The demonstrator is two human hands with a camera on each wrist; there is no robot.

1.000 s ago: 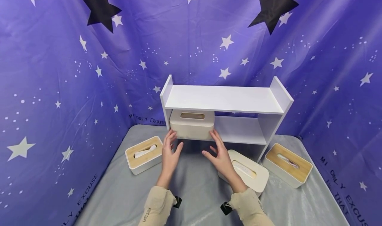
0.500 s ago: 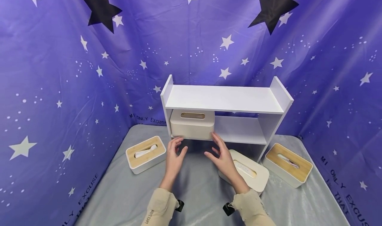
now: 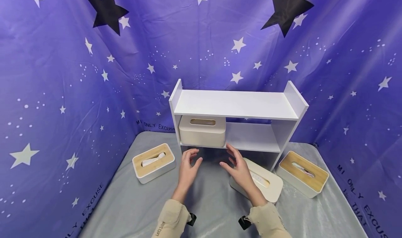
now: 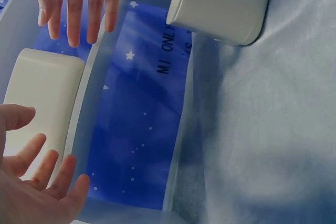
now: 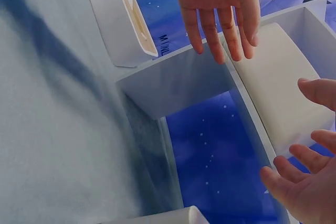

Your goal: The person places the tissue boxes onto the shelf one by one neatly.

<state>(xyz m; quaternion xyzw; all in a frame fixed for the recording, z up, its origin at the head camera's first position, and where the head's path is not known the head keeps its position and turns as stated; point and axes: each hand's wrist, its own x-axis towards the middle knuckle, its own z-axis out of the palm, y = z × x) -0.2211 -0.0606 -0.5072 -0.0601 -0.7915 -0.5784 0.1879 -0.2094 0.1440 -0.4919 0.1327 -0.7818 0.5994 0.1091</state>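
A cream tissue box (image 3: 202, 133) with an oval slot stands at the left end of the middle level of a white shelf unit (image 3: 235, 103). My left hand (image 3: 188, 171) hovers below and in front of that box, fingers relaxed and holding nothing. To its right, my right hand (image 3: 241, 171) is likewise loosely spread, fingertips just under the shelf's front edge. Both palms face each other in the left wrist view. Behind the right wrist, another cream tissue box (image 3: 270, 191) lies partly hidden on the grey cloth.
On the left rests a white tissue box (image 3: 154, 163) with a bamboo lid and a tissue showing. A second bamboo-lidded box (image 3: 303, 173) sits at the right. Grey cloth (image 3: 213, 217) covers the table, and a purple star-print curtain (image 3: 201, 56) surrounds it.
Both hands have come away from the cream box on the shelf and drawn back toward me, the left also shifting right. The box stays where it was.
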